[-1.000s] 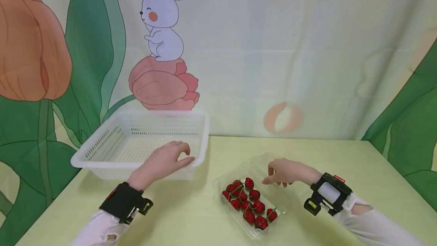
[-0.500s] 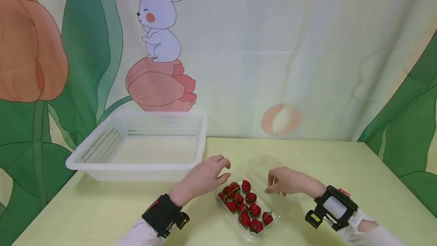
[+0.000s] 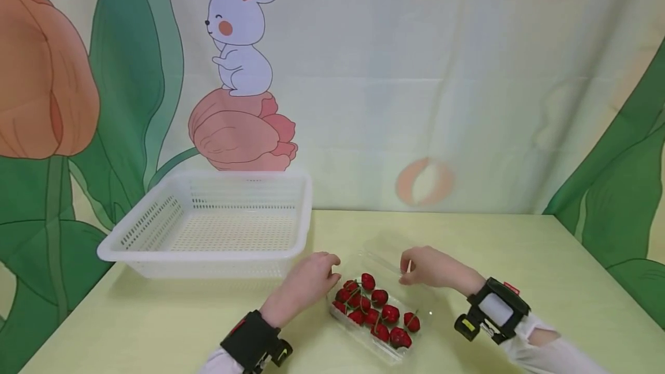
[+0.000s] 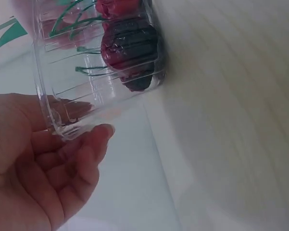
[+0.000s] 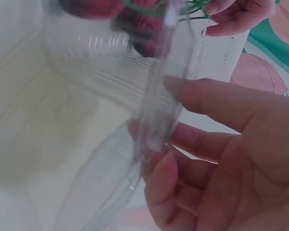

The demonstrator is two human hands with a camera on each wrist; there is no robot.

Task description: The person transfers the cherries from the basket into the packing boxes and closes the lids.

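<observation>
A clear plastic clamshell box (image 3: 358,333) stands on the table with its lid folded back. Inside are several red cherries (image 3: 379,297) with green stems. My left hand (image 3: 303,284) pinches the box's left back corner; in the left wrist view the thumb and fingers lie around the plastic edge (image 4: 42,91). On the other side, my right hand (image 3: 436,267) pinches the box's edge near the lid, and the right wrist view shows the clear rim (image 5: 156,96) between thumb and fingers. Glare makes parts of the lid hard to make out.
A white perforated plastic basket (image 3: 208,255) stands at the back left, close beyond my left hand. Behind the pale yellow table (image 3: 499,241) hangs a curtain (image 3: 363,103) printed with a rabbit and tulips.
My left hand has moved right and down from in front of the basket to the box's corner and now pinches it. The right hand has shifted slightly along the box's edge.
</observation>
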